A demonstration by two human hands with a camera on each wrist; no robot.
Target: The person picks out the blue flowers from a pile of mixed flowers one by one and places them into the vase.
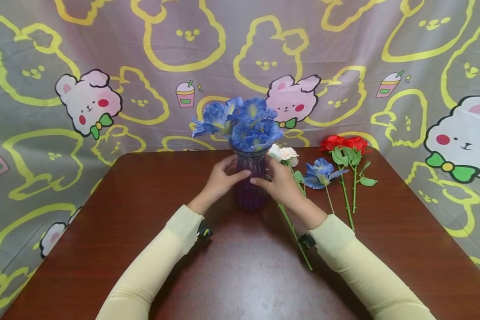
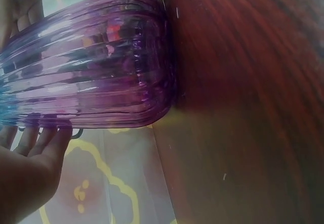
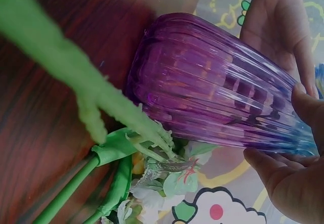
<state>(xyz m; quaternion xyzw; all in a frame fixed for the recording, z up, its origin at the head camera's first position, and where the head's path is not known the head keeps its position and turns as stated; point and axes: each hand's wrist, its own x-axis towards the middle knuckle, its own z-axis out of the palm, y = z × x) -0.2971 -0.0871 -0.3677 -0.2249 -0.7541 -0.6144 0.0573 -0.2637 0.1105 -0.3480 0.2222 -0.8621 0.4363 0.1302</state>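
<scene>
A ribbed purple glass vase (image 1: 249,195) stands upright near the middle of the table, with blue artificial flowers (image 1: 247,124) fanning out above its rim. My left hand (image 1: 220,180) holds its left side, thumb across the front and fingers round the back. From the opposite side my right hand (image 1: 283,181) grips the vase the same way. In the left wrist view, fingertips (image 2: 58,133) press against the clear ribbed wall. The right wrist view shows both palms about the narrower upper part of the vase (image 3: 192,82).
Right of the vase lie a pale pink and white flower (image 1: 287,154) with a long green stem, a loose blue flower (image 1: 319,172) and red roses (image 1: 345,144) with leaves. The pale flower's stem passes under my right forearm. A patterned curtain (image 1: 208,40) surrounds the brown table (image 1: 144,191).
</scene>
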